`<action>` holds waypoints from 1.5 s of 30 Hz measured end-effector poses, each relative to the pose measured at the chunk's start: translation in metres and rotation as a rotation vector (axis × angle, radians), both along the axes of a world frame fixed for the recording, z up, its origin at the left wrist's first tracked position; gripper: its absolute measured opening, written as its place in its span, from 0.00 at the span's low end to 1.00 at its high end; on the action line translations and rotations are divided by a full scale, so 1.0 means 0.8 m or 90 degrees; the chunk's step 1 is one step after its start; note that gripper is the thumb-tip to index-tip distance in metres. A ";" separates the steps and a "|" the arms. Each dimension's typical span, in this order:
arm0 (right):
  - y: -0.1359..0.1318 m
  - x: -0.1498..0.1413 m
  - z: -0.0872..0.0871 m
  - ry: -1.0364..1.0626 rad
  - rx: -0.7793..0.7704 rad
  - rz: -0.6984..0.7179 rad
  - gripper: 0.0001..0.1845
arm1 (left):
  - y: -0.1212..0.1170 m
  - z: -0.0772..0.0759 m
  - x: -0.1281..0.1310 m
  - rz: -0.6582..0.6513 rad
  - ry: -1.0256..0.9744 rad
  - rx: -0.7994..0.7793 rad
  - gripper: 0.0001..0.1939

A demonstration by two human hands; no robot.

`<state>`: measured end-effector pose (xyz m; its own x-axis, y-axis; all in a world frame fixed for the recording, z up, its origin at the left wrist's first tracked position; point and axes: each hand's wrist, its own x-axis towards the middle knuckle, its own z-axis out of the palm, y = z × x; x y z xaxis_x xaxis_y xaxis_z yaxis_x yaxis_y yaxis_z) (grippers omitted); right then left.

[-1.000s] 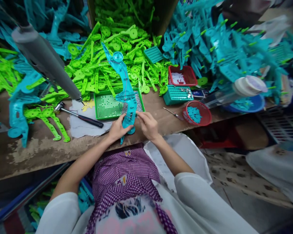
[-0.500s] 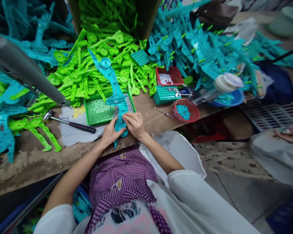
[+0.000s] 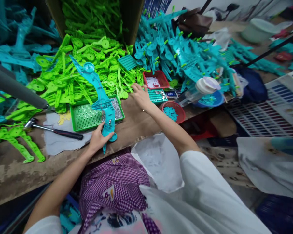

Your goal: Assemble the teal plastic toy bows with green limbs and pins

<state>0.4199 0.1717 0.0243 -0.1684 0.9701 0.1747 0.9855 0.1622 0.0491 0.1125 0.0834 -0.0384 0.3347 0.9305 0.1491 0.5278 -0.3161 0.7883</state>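
My left hand point(image 3: 100, 138) grips the lower end of a long blue plastic part point(image 3: 103, 97) with a thin wire along it and a small dark piece set in its lower section. The part stands tilted over a green mesh tray point(image 3: 81, 117) that holds many small metal bits. My right hand point(image 3: 142, 97) is off the part, fingers apart, reaching out beside the teal box point(image 3: 157, 95) and the red tray point(image 3: 156, 79) of small white pieces. Nothing shows in its fingers.
Green plastic arms point(image 3: 88, 61) lie heaped behind the tray, and blue parts point(image 3: 185, 55) fill the back right. A hammer point(image 3: 56, 131) rests on a grey cloth at left, under a hanging electric screwdriver point(image 3: 19, 87). A red bowl point(image 3: 178, 112) of blue pieces stands at right.
My right hand has let go of the blue part and moved right and forward to the small boxes. My left hand still holds the part. The whole view has shifted.
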 end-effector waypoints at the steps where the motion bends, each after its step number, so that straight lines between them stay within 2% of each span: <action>1: 0.012 -0.006 -0.005 -0.021 -0.033 0.001 0.20 | 0.000 0.001 0.000 0.003 -0.001 -0.002 0.32; 3: 0.028 -0.013 -0.014 -0.048 -0.075 -0.010 0.22 | 0.000 0.002 0.000 0.007 -0.003 -0.007 0.32; 8: 0.040 -0.010 -0.028 -0.049 -0.081 -0.039 0.25 | 0.001 0.004 0.000 0.002 0.032 -0.032 0.33; 13: 0.038 -0.012 -0.023 -0.003 -0.103 -0.093 0.25 | 0.001 0.006 0.000 -0.005 0.033 -0.044 0.33; 16: 0.002 -0.028 -0.008 0.065 -0.015 -0.080 0.19 | 0.000 0.008 0.000 -0.014 0.034 -0.064 0.33; 19: -0.062 -0.068 0.004 0.173 0.160 -0.063 0.14 | -0.001 0.010 0.001 -0.025 0.028 -0.076 0.32; 22: -0.118 -0.120 -0.003 0.251 0.221 0.075 0.12 | -0.001 0.009 0.002 -0.027 0.016 -0.068 0.31; 24: -0.137 -0.145 -0.018 0.297 0.230 0.111 0.12 | -0.001 0.007 0.003 -0.030 0.005 -0.059 0.30; 26: -0.141 -0.158 -0.033 0.334 0.209 0.114 0.13 | -0.001 0.004 0.003 -0.035 -0.008 -0.052 0.30; 29: -0.132 -0.156 -0.046 0.371 0.149 0.141 0.13 | -0.001 -0.002 0.002 -0.032 -0.019 -0.035 0.31; 33: -0.125 -0.147 -0.045 0.358 0.108 0.210 0.15 | 0.000 -0.005 0.002 -0.029 -0.019 -0.030 0.31; 35: -0.132 -0.150 -0.045 0.320 0.089 0.214 0.16 | 0.001 -0.005 0.002 -0.030 -0.017 -0.033 0.31; 37: -0.146 -0.160 -0.047 0.276 0.069 0.179 0.19 | 0.001 -0.005 0.001 -0.025 -0.015 -0.031 0.31; 42: -0.185 -0.198 -0.056 0.196 0.062 0.027 0.29 | 0.001 -0.009 0.000 -0.031 -0.023 -0.010 0.28; 45: -0.187 -0.210 -0.052 0.198 0.053 0.006 0.33 | 0.001 -0.010 -0.001 -0.037 -0.016 -0.001 0.28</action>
<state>0.2516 0.0221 -0.0174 -0.1033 0.9491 0.2976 0.9540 0.1792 -0.2402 0.1120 0.0841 -0.0460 0.3850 0.9094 0.1572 0.4886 -0.3454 0.8012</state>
